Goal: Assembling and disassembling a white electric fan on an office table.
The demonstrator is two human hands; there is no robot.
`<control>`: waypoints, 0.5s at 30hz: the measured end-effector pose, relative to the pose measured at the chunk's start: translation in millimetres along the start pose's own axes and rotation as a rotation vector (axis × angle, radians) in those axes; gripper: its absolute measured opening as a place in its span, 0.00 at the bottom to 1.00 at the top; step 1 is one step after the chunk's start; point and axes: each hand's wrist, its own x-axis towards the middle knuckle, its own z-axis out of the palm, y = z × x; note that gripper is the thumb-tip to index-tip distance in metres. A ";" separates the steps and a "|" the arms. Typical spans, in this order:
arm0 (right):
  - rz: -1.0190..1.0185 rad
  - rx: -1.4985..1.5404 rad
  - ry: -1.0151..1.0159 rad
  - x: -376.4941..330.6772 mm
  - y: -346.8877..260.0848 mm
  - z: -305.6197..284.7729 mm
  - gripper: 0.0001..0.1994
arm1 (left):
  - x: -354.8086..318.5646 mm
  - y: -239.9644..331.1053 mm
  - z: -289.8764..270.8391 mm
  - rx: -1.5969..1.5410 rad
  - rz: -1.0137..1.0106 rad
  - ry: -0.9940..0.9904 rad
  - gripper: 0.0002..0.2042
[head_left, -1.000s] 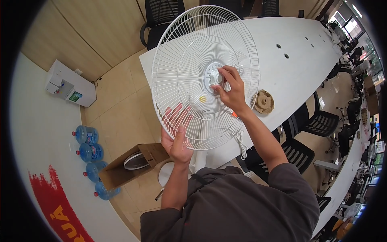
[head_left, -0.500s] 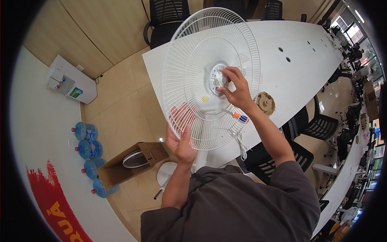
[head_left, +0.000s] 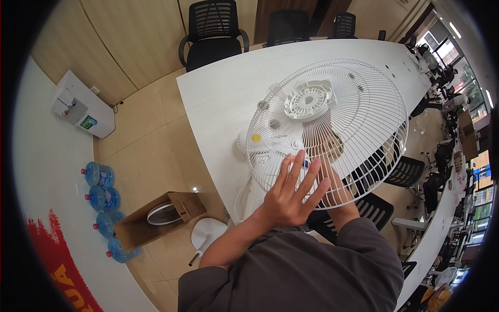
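Swung rightward, the guard [head_left: 319, 112] seems mid-turn, left hand [head_left: 291, 196] spread by its wires, right hand [head_left: 333, 179] too hidden to tell, likely calling for two-handed steadying.

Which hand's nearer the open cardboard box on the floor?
Left. The left hand is at the near side of the white wire fan grille, right of the cardboard box; the right hand is farther right, behind the wires.

You're in an office: long white table [head_left: 218, 99], black mesh chairs [head_left: 214, 49] far side, water dispenser [head_left: 86, 106] left.
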 end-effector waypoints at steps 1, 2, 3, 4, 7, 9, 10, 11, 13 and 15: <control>0.000 -0.025 0.009 1.0 0.3 -2.1 0.23 | -0.9 1.1 4.3 0.021 0.020 0.000 0.18; 0.001 -0.050 0.018 1.8 0.8 -4.3 0.23 | -1.5 1.6 8.0 0.011 0.011 0.011 0.19; 0.003 -0.074 0.028 1.7 1.6 -6.5 0.22 | -0.4 3.6 10.6 0.006 0.013 0.009 0.19; 0.006 -0.098 0.038 1.5 2.4 -8.6 0.22 | 1.2 6.0 13.1 0.007 -0.007 0.024 0.19; 0.015 -0.162 0.063 2.3 5.2 -14.1 0.22 | 4.4 9.5 21.4 0.017 -0.033 0.021 0.20; 0.021 -0.203 0.079 3.6 7.4 -17.6 0.21 | 7.6 11.1 26.8 0.026 -0.038 0.003 0.19; 0.023 -0.224 0.087 4.4 8.7 -19.5 0.21 | 10.3 12.2 28.8 0.053 -0.034 -0.024 0.19; 0.026 -0.245 0.096 5.1 10.0 -21.3 0.21 | 12.2 12.4 30.8 0.081 -0.029 -0.050 0.18; 0.035 -0.285 0.113 4.9 10.3 -23.6 0.20 | 11.4 10.6 34.1 0.122 -0.005 -0.078 0.18; 0.043 -0.326 0.130 4.8 10.9 -26.2 0.20 | 10.1 7.9 37.0 0.162 0.019 -0.104 0.18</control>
